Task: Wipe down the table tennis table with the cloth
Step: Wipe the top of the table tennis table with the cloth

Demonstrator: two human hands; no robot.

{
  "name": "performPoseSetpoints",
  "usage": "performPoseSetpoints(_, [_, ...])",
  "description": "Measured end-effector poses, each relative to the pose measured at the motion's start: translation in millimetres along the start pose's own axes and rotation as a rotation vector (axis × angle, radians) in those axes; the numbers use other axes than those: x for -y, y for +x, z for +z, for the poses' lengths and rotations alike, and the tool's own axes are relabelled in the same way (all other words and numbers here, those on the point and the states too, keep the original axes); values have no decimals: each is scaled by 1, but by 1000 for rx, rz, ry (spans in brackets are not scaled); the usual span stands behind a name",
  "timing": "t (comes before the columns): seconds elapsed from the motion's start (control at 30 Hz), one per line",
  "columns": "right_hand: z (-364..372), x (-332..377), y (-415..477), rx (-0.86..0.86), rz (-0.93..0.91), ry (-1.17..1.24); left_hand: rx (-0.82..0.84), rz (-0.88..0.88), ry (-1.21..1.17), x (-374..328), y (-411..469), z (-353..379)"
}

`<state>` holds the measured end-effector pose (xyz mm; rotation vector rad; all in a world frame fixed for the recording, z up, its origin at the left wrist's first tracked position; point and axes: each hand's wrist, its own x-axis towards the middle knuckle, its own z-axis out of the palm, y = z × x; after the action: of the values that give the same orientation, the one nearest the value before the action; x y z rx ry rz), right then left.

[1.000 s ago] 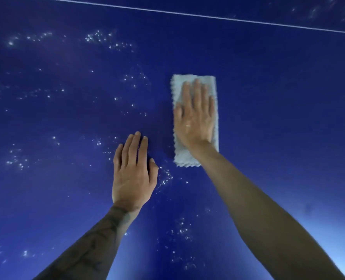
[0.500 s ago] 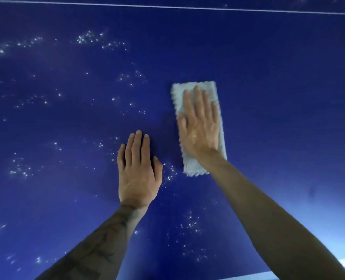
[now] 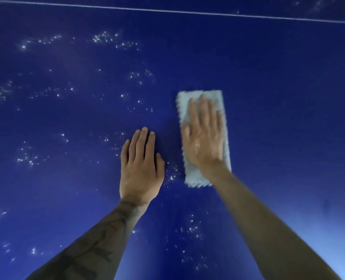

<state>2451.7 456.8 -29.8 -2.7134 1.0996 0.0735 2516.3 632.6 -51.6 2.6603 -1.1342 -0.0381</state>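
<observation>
Glossy blue table (image 3: 278, 98), fluffy rectangular cloth (image 3: 189, 174)

Left hand (image 3: 140, 168): palm down, flat on the surface (image 3: 288, 98), fingers straight and close together, thumb out to the right. Left forearm (image 3: 90, 245): bare, dark tattoo marks, enters from bottom left. Right hand (image 3: 202, 138): palm down, fingers straight, further forward than the left, slightly blurred. Right forearm (image 3: 268, 229): bare, enters from bottom right. Hands near, not touching.
</observation>
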Motion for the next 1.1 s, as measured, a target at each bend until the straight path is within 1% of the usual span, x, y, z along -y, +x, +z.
performPoseSetpoints(0.07, [10,6,-37,32,-217,-37,27,7,6,-1,1,-3])
performPoseSetpoints(0.1, [12,-1,-52,48,-286,-45,39,4,10,-2,0,-5])
performPoseSetpoints(0.13, [11,-14,-63,62,-303,-59,51,0,10,-2,1,-7])
performPoseSetpoints(0.17, [7,-30,-68,73,-268,-75,61,-2,6,-2,1,-8])
performPoseSetpoints(0.23, [-2,-59,-61,59,-135,-79,63,-5,-8,-4,1,-8])
performPoseSetpoints(0.3, [-10,-68,-39,33,-25,-50,52,-10,-25,-3,1,-7])
performPoseSetpoints(0.37, [-12,-54,-20,3,68,-9,41,-14,-35,-3,-1,-7])
performPoseSetpoints(0.43, [-7,-28,-13,3,69,12,40,-4,-31,-5,0,-8])
performPoseSetpoints(0.47, [-4,-17,-20,18,15,1,50,-4,-29,-5,0,-10])
performPoseSetpoints(0.53, [4,-5,-53,54,-176,-46,55,-24,-42,-6,-1,-14])
performPoseSetpoints(0.6, [8,-19,-92,82,-334,-62,34,-66,-79,-8,-6,-20])
performPoseSetpoints(0.63, [7,-33,-105,90,-353,-59,28,-84,-97,-8,-10,-24])
performPoseSetpoints(0.67, [4,-48,-111,94,-323,-60,29,-92,-108,-9,-18,-28])
performPoseSetpoints(0.77, [-7,-72,-96,76,-93,-76,39,-66,-87,-7,-55,-35])
performPoseSetpoints(0.83, [-12,-61,-73,42,32,-42,41,-54,-49,-3,-83,-37])
performPoseSetpoints(0.9, [-9,-36,-58,24,84,13,52,-53,-20,2,-104,-35])
performPoseSetpoints(0.93, [-6,-22,-57,35,59,12,54,-53,-9,5,-110,-33])
performPoseSetpoints(0.97, [-2,-8,-62,47,-4,-2,52,-50,3,7,-113,-31])
performPoseSetpoints(1.03, [7,9,-87,83,-212,-28,49,-40,28,8,-116,-27])
performPoseSetpoints(1.1, [12,0,-112,107,-386,-23,37,-36,31,9,-117,-25])
